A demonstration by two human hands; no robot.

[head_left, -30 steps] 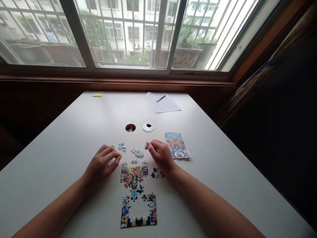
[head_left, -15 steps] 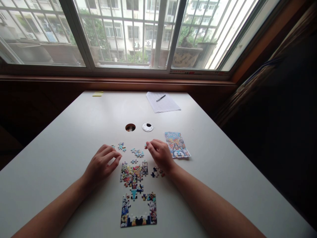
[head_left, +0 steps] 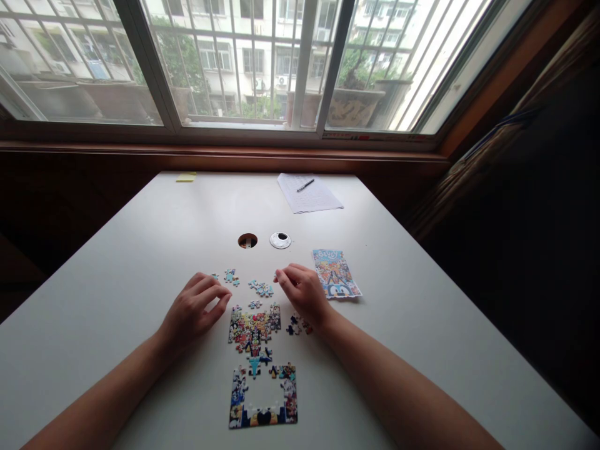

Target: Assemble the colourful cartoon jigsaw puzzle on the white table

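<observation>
Head view — leaflet lettering unreadable beside right hand

Loose blue puzzle pieces lie flat in small clusters on the white counter. Just nearer lies a colourful joined puzzle section, and nearest, a partly built puzzle frame with a bare middle.

Two bare forearms, no sleeves reaching into view. Left hand: no ring, no watch, no glove; wrist bare. Right hand: likewise unadorned, nothing on the wrist. Nails short and plain where they show. No markings visible on either arm.
</observation>
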